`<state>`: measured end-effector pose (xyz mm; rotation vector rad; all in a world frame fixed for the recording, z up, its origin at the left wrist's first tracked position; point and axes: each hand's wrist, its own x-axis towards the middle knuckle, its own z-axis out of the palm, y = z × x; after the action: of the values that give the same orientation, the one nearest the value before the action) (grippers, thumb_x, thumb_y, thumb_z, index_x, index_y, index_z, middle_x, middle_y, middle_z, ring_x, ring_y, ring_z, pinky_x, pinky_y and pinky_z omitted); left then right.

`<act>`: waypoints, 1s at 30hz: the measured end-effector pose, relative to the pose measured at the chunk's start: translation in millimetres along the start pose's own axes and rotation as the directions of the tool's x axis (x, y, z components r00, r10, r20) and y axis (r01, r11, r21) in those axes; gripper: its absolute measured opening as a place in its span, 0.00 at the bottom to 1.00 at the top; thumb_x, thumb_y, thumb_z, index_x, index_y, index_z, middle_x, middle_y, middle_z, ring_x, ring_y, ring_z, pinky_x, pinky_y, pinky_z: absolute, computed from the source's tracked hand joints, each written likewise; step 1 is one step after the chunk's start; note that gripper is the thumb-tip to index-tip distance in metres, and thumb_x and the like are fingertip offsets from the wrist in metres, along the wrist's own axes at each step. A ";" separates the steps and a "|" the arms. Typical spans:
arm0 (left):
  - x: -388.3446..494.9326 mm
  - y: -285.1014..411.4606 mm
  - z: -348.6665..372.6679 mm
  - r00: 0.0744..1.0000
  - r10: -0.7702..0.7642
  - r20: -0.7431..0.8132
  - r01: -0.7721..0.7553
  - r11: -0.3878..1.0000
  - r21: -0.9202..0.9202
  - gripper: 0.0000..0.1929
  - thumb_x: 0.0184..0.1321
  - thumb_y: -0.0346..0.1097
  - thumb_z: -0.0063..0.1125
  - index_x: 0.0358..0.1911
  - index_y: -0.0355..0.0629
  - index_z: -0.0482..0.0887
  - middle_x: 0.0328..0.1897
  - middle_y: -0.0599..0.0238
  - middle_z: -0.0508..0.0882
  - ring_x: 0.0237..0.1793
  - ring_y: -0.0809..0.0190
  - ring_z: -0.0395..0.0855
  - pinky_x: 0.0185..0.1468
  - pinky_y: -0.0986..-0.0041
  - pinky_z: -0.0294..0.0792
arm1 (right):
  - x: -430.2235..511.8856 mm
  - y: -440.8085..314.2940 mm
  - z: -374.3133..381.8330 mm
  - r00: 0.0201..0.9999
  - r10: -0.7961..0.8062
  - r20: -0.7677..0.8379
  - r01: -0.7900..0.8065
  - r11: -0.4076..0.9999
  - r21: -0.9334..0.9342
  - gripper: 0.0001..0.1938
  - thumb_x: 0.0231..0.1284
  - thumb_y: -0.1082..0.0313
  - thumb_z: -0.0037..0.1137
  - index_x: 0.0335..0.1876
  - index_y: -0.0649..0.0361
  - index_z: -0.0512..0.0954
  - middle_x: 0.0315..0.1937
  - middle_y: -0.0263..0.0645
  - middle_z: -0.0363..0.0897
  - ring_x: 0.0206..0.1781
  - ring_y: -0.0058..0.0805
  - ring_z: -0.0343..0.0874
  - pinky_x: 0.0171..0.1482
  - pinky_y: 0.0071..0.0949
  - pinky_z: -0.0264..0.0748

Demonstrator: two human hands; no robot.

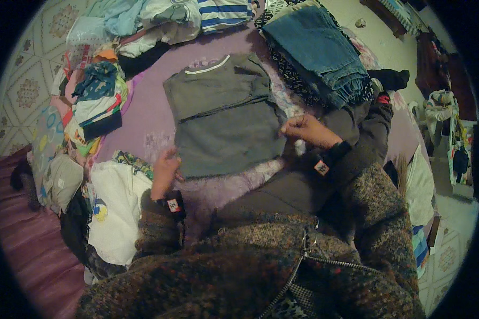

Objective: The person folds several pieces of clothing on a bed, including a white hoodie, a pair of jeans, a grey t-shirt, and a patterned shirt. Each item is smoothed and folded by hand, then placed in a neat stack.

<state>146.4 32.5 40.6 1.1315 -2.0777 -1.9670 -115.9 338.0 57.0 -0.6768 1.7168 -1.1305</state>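
A dark grey long-sleeved shirt lies spread in front of me, its neckline with a white inner band pointing away. One sleeve is laid across its upper body. My right hand has its fingers curled together at the shirt's right edge, pinching the cloth there. My left hand is beside the lower left edge with bent fingers. Blur hides whether it grips the fabric. Each wrist wears a black band with a small marked tag.
The shirt rests on a purple bedspread. Folded jeans lie at the far right. Children's clothes are heaped at the left, near a white garment. A blue-striped cloth lies at the back. Patterned tile floor borders the left.
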 end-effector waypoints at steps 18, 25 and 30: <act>135.1 -9.7 -31.1 0.923 0.229 -0.307 -0.167 0.962 0.216 0.24 0.54 0.30 0.54 0.56 0.37 0.65 0.42 0.57 0.76 0.36 0.66 0.76 0.38 0.76 0.72 | 77.2 24.2 -9.3 0.918 -0.015 -0.396 0.090 0.981 0.172 0.31 0.56 0.65 0.57 0.65 0.57 0.59 0.57 0.40 0.64 0.48 0.23 0.68 0.46 0.22 0.69; 168.4 -21.7 -20.4 0.944 0.214 -0.251 -0.203 0.977 0.069 0.25 0.50 0.35 0.58 0.52 0.32 0.69 0.48 0.52 0.77 0.45 0.59 0.75 0.47 0.70 0.68 | 95.1 28.8 -1.9 0.900 -0.042 -0.433 0.101 0.989 0.112 0.25 0.54 0.67 0.57 0.59 0.62 0.65 0.46 0.35 0.71 0.40 0.18 0.71 0.39 0.19 0.70; 143.3 14.5 5.7 0.980 0.157 -0.125 -0.115 0.950 0.290 0.17 0.50 0.35 0.58 0.42 0.31 0.77 0.35 0.58 0.82 0.35 0.64 0.78 0.41 0.72 0.70 | 93.9 26.4 -7.8 0.914 -0.100 -0.394 0.102 0.995 -0.017 0.13 0.55 0.70 0.54 0.46 0.63 0.74 0.34 0.31 0.76 0.35 0.17 0.72 0.38 0.19 0.70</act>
<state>32.5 -41.0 -8.6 1.1016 -2.3379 -1.5130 -160.0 275.1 -3.7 -0.5651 2.0343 -1.4172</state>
